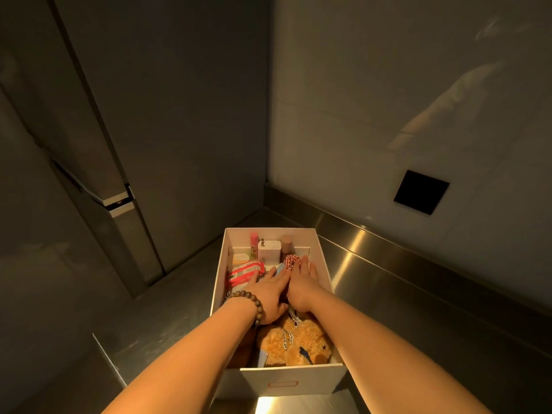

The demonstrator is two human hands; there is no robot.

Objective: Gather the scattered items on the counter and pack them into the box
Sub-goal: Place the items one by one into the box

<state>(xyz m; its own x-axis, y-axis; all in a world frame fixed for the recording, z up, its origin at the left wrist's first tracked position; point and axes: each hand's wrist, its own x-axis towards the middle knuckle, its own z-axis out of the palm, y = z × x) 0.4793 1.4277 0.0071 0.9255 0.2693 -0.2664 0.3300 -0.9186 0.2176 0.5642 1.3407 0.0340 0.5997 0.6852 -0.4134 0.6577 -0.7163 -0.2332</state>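
A white cardboard box [324, 264] stands on the steel counter [167, 309] in a corner. Both of my hands reach into it. My left hand [268, 294], with a bead bracelet on the wrist, lies flat with straight fingers on the packed items. Beside it my right hand [301, 285] presses down flat as well. A tan teddy bear [295, 342] fills the near end of the box. A red snack packet [243, 271] lies at the left, a red-and-white ball [290, 260] near my right fingertips. A pink tube [254, 243], a white charger [270, 252] and a brown-capped bottle [288, 245] stand at the far end.
Dark cabinet doors [89, 144] with a metal handle [118, 203] rise to the left. A glossy wall with a black square plate [421, 192] stands at the right, above a steel backsplash [388, 243]. Bare counter surrounds the box.
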